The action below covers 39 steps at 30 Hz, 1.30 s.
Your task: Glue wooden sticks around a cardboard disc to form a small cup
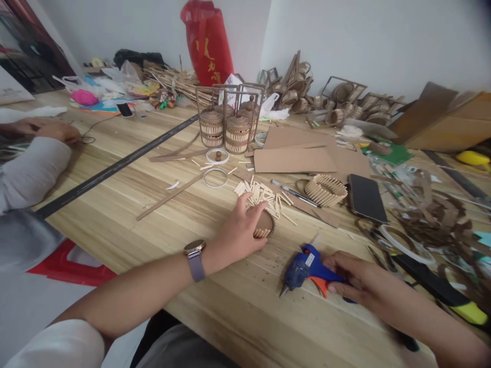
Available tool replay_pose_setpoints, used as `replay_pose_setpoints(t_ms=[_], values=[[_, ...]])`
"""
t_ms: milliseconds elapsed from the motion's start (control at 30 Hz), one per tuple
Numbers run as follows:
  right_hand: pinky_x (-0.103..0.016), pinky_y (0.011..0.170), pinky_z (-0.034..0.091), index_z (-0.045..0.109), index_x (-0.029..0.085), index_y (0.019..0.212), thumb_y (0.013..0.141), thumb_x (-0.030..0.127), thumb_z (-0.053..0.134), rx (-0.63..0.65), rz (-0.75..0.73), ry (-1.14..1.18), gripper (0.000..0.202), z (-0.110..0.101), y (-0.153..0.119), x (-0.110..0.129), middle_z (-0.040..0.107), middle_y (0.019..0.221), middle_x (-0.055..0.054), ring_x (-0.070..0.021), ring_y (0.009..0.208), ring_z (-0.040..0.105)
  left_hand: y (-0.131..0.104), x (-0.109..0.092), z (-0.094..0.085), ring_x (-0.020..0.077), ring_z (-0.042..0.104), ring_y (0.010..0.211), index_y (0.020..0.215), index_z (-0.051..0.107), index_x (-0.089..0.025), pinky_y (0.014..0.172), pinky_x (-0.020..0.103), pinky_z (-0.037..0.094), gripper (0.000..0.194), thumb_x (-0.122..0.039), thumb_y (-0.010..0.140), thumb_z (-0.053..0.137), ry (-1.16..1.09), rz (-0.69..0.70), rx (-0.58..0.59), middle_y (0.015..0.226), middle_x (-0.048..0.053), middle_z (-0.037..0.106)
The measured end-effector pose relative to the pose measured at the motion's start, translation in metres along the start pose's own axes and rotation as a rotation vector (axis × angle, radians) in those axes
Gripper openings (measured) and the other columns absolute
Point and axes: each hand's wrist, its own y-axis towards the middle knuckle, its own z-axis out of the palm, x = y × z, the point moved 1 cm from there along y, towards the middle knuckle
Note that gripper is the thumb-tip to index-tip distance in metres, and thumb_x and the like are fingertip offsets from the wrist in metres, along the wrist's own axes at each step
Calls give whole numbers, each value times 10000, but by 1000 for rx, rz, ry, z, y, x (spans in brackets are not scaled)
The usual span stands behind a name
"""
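Note:
My left hand (238,230), with a watch on its wrist, is curved around a small round cardboard basket (264,224) on the table. Its thumb lies at the near side and its fingers at the far side, partly hiding the piece. Short wooden sticks line part of the basket's wall. Just beyond it lies a loose pile of short wooden sticks (268,197). In my right hand (353,278) is a blue hot glue gun (307,268) with an orange trigger, its nozzle pointing down and left near the tabletop.
Small stick-walled baskets in frames (238,133) stand farther back. A stick ring (326,190), a phone (367,198) and a black-and-yellow utility knife (437,286) lie to the right. Brown cardboard sheets (295,159) lie behind. At left, another person's hands (49,130) rest over the table.

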Motion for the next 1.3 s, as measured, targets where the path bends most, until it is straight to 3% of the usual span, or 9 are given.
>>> replay_pose_setpoints(t_ms=[167, 267, 367, 500, 600, 833, 1033, 1300], values=[[-361, 807, 515, 666, 228, 963, 849, 443, 546, -40, -10, 60, 271, -3, -4, 0, 695, 1014, -92, -257, 924, 640, 0, 0, 0, 364, 414, 1249, 1345, 355, -250, 975, 513, 460, 773, -157, 676, 729, 16, -11, 10, 1419, 137, 180], [-373, 831, 522, 663, 235, 1004, 818, 487, 577, -143, 7, 147, 325, -5, -4, 1, 701, 1021, -86, -264, 945, 643, 0, 0, -1, 361, 431, 1235, 1341, 350, -265, 955, 512, 475, 771, -164, 682, 738, 15, -7, 14, 1416, 134, 182], [-377, 789, 537, 655, 242, 993, 741, 524, 646, -275, 50, 267, 378, -3, -3, -2, 707, 977, -79, -262, 886, 649, 0, 0, -1, 369, 420, 1243, 1336, 348, -266, 950, 522, 474, 774, -163, 679, 744, 1, 9, 6, 1408, 136, 188], [-357, 621, 545, 672, 208, 845, 662, 594, 690, -360, 195, 497, 427, 10, -1, -8, 699, 756, -64, -234, 674, 639, 0, 0, -2, 371, 426, 1235, 1337, 342, -271, 950, 524, 476, 794, -156, 665, 748, -5, 5, 9, 1406, 132, 187], [-345, 636, 548, 686, 192, 848, 649, 626, 695, -411, 237, 571, 478, 19, 4, -6, 708, 775, -70, -232, 704, 651, 0, 0, -2, 357, 467, 1195, 1344, 337, -268, 923, 505, 497, 787, -162, 674, 736, 19, 2, 14, 1411, 133, 184], [-455, 883, 527, 722, 210, 894, 723, 581, 626, -361, 130, 334, 419, 28, 16, 10, 747, 957, -78, -293, 926, 675, 0, 2, -1, 367, 441, 1223, 1358, 326, -261, 928, 504, 496, 793, -190, 685, 738, 42, 16, 12, 1404, 139, 205], [-372, 764, 571, 689, 228, 792, 760, 452, 593, -401, 48, 151, 246, 33, 19, 15, 745, 827, -57, -263, 834, 695, 1, 2, -1, 378, 422, 1243, 1362, 333, -226, 948, 508, 482, 806, -199, 676, 754, 69, 10, 32, 1404, 161, 215], [-342, 704, 573, 696, 217, 807, 774, 466, 550, -478, -7, 57, 290, 36, 22, 17, 746, 842, -72, -260, 809, 704, 1, 1, -1, 362, 437, 1231, 1357, 345, -248, 942, 495, 487, 791, -178, 675, 740, 50, 0, 19, 1400, 143, 226]])
